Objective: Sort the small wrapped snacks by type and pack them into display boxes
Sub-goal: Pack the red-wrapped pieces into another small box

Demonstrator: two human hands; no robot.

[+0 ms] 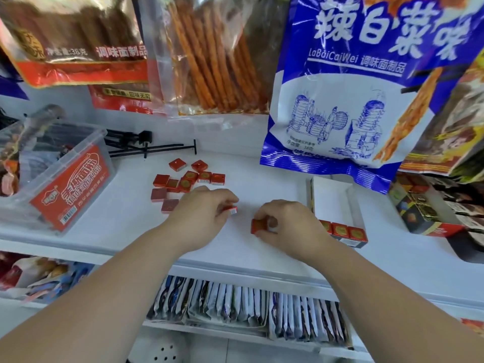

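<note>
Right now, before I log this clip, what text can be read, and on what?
"辣白菜味": blue hanging bag.
"LaBaiCaiWei 调味面制品": same blue bag.
"净含量:38克", "调味面制品": brown hanging bag.
"回味无穷": red bag behind it.
"手撕面筋", partly blurred: clear tub's red label.
Too small: print on the red square snacks.

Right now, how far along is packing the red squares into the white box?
Early on. Done: a row of three squares stands at the near end of the white box; the rest of it is bare. In hand: the left hand pinches one square, and the right hand pinches another square. Left: about ten loose squares lie on the shelf beyond the hands.
</note>
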